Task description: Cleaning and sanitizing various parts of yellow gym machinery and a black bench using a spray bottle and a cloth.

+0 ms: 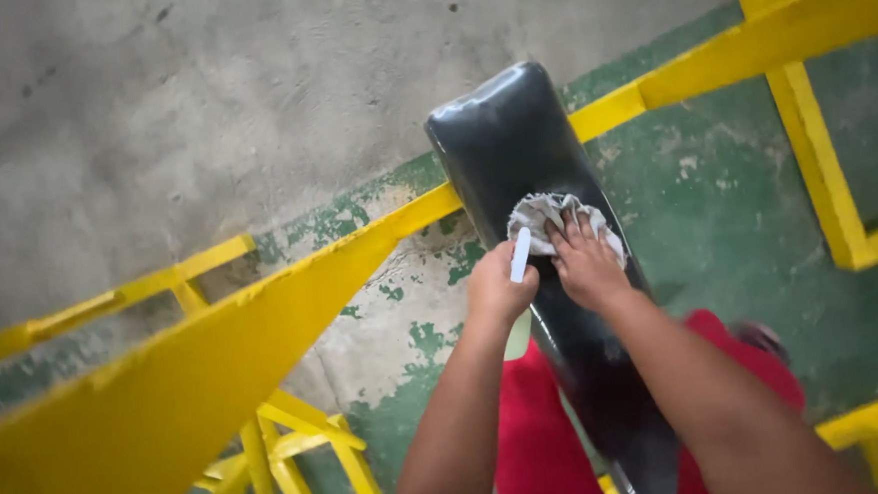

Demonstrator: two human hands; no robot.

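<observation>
A long black padded bench [505, 133] runs up the middle of the view. My right hand [585, 261] lies flat on a crumpled grey cloth [542, 211] pressed against the pad. Just to its left, my left hand [499, 289] is closed around a small white bottle-like object [520, 254] whose tip sticks up between the fingers. Both forearms reach up from the bottom of the view over red clothing [534, 437].
Yellow metal frame bars [291, 285] cross diagonally from lower left to upper right, with more yellow bars [826, 172] at the right and bottom. The floor is bare grey concrete [201, 99] at the left and worn green paint [717, 192] at the right.
</observation>
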